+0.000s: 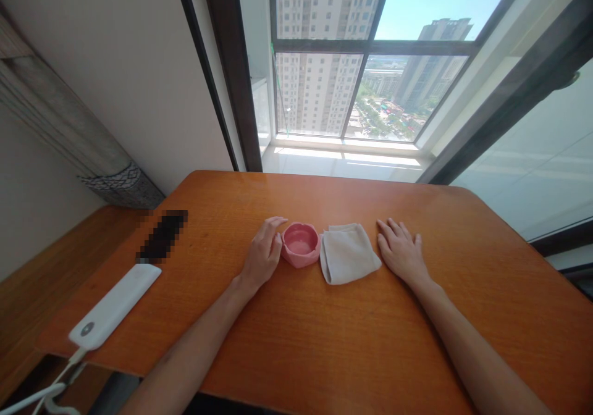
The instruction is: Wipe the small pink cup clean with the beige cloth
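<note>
- Curving the left hand (262, 254) beside a round, pink, wavy-rimmed bowl (301, 255), with fingers half open, gripping nothing; cannot tell whether touching.
- Laying the right hand (402, 249) palm-down on the orange-brown wood-grained table (324, 341), with fingers slightly spread, holding nothing, just beside a folded white fabric cloth (349, 254).
- Standing upright between left hand and cloth: bowl.

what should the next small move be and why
Probably closing the left hand gently on the pink bowl: that hand curves close beside it, while the right hand rests on the table, with the folded white cloth between it and the bowl.
</note>
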